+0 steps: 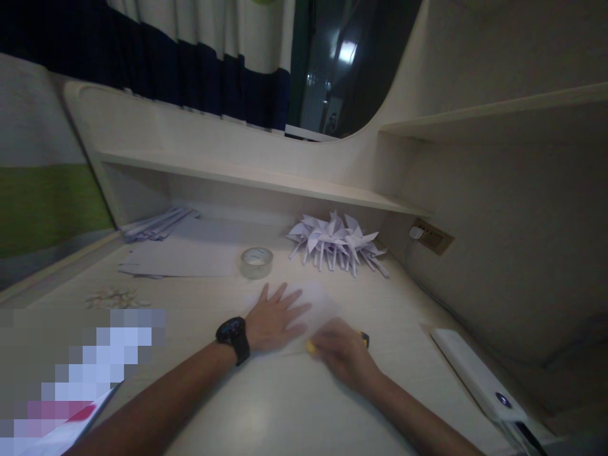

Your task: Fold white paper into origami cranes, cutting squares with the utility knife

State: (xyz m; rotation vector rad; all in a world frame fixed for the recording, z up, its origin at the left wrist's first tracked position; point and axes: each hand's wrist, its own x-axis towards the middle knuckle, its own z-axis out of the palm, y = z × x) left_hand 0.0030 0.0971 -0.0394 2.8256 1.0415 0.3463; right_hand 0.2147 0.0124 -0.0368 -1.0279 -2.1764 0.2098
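My left hand, with a black watch on its wrist, lies flat with fingers spread on a sheet of white paper. Close to its right, my right hand is closed around what looks like a yellow utility knife; the knife's black end pokes out behind the hand, and its blade cannot be made out. Motion smears the right hand a little. A roll of clear tape lies just beyond my left hand. Several white paper pinwheels are heaped farther back on the right.
A stack of white paper lies at the back left, with folded paper strips behind it. Small pale pieces lie in a pile nearer me. A white lamp-like bar borders the right side. Above the desk runs a shelf.
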